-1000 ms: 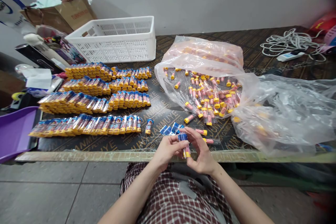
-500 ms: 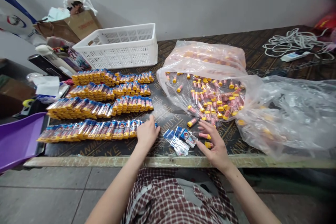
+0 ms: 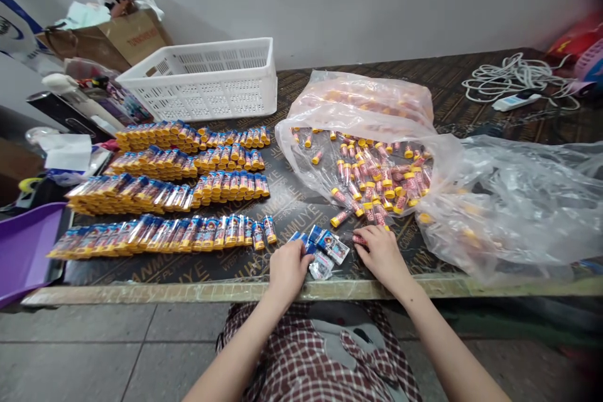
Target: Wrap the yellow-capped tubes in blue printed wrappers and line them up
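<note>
My left hand [image 3: 288, 269] is closed at the left edge of a small pile of flat blue-and-clear printed wrappers [image 3: 333, 247], thumb and forefinger pinched on one. To the right of the pile, my right hand [image 3: 384, 259] curls over a small red tube [image 3: 359, 239], whose end shows at the fingertips. More red tubes with yellow caps [image 3: 370, 169] spill from the mouth of a clear plastic bag [image 3: 301, 166]. On the left, wrapped tubes with blue tops and yellow ends stand in rows; the front row [image 3: 188, 235] ends in two slightly separate pieces.
A white plastic basket [image 3: 202, 91] stands behind the rows. A purple dustpan-like tray [image 3: 28, 251] is at the far left. A coiled white cable [image 3: 513, 78] lies at the back right. The wooden table edge [image 3: 188, 291] runs just before me.
My left hand has moved right, from the end of the front row to the wrappers, leaving a wrapped tube there. My right hand has closed over a red tube. The view has shifted slightly.
</note>
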A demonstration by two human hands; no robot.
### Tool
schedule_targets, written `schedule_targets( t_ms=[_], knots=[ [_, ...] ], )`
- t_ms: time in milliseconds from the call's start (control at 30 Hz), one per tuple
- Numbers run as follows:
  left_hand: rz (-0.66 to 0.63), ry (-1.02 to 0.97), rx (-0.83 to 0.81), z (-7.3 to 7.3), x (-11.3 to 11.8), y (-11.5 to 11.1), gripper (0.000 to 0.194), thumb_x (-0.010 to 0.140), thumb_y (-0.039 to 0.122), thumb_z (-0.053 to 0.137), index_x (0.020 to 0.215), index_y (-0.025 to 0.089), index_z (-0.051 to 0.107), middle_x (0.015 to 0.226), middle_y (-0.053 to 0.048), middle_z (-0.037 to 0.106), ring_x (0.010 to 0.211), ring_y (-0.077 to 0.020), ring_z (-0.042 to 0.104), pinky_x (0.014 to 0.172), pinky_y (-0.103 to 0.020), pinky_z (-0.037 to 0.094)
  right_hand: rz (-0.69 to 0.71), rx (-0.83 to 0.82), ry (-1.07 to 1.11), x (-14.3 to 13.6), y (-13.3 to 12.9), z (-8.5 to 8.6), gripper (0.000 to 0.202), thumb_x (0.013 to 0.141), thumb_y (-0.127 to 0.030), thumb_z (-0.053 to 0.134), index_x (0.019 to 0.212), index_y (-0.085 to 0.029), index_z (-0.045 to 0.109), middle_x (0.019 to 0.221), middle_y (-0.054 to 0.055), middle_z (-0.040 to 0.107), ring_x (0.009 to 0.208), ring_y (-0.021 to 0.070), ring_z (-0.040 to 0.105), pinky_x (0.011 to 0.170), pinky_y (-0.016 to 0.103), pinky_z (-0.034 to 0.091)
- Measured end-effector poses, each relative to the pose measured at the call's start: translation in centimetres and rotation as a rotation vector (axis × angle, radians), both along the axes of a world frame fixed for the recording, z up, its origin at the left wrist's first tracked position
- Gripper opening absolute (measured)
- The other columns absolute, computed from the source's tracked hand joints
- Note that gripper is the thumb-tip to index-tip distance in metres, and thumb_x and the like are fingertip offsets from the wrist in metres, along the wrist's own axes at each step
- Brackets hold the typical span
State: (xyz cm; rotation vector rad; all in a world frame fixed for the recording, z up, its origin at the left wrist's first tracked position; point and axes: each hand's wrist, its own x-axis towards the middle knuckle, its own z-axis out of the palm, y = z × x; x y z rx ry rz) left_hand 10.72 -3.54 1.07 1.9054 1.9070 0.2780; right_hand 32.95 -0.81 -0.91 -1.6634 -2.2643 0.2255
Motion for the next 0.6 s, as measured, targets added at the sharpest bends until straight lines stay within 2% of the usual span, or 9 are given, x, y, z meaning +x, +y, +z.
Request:
schedule_targets(
  t_ms=[100, 233, 367, 500, 600],
  knots=[
    [0.001, 0.018, 0.022, -0.1, 0.0, 0.0, 0.014, 0.083, 0.027, 0.054, 0.075, 0.019, 0.062, 0.078, -0.004, 0.067, 0.073, -0.0176, 0.06, 0.063, -0.025, 0.034, -0.04, -0.017, 0.103, 0.1, -0.2, 0.2, 0.02, 0.085, -0.021, 0.048, 0.1, -0.016, 0.06, 0.094, 0.009, 0.063, 0.09, 0.0265, 0.056, 0.078, 0.041, 0.042],
    [-0.05, 0.069, 0.021, -0.2, -0.1, 0.1, 0.021, 0.088, 0.026, 0.046, 0.079, 0.019, 0.064, 0.079, -0.005, 0.067, 0.074, -0.0177, 0.061, 0.065, -0.026, 0.036, -0.089, 0.018, 0.406, -0.1, -0.6, 1.1, 0.027, 0.09, -0.029, 0.045, 0.111, -0.017, 0.057, 0.097, 0.009, 0.058, 0.089, 0.0225, 0.057, 0.081, 0.036, 0.045],
    [-0.016, 0.041, 0.135, -0.7, -0.2, -0.3, 0.011, 0.085, 0.02, 0.05, 0.084, 0.018, 0.061, 0.08, -0.004, 0.065, 0.075, -0.0176, 0.058, 0.066, -0.026, 0.037, -0.125, 0.091, 0.586, -1.0, -1.4, 2.2, 0.023, 0.088, -0.032, 0.051, 0.106, -0.02, 0.058, 0.096, 0.007, 0.059, 0.091, 0.0221, 0.057, 0.082, 0.036, 0.045],
    [0.03, -0.095, 0.264, -1.1, -0.2, -0.5, 0.006, 0.078, 0.015, 0.057, 0.073, 0.018, 0.056, 0.08, -0.003, 0.06, 0.078, -0.0166, 0.054, 0.069, -0.025, 0.038, -0.141, 0.081, 0.699, -1.8, -2.3, 2.5, 0.013, 0.085, -0.03, 0.057, 0.093, -0.021, 0.059, 0.092, 0.005, 0.059, 0.086, 0.0204, 0.058, 0.078, 0.034, 0.047],
    [0.056, -0.253, 0.268, -1.1, -0.2, -0.4, 0.009, 0.075, 0.012, 0.057, 0.068, 0.018, 0.054, 0.074, -0.001, 0.057, 0.073, -0.0148, 0.053, 0.067, -0.024, 0.037, -0.116, 0.079, 0.761, -2.1, -2.7, 2.4, 0.012, 0.085, -0.027, 0.057, 0.094, -0.022, 0.062, 0.096, 0.006, 0.059, 0.09, 0.02, 0.057, 0.081, 0.034, 0.047]
  ],
)
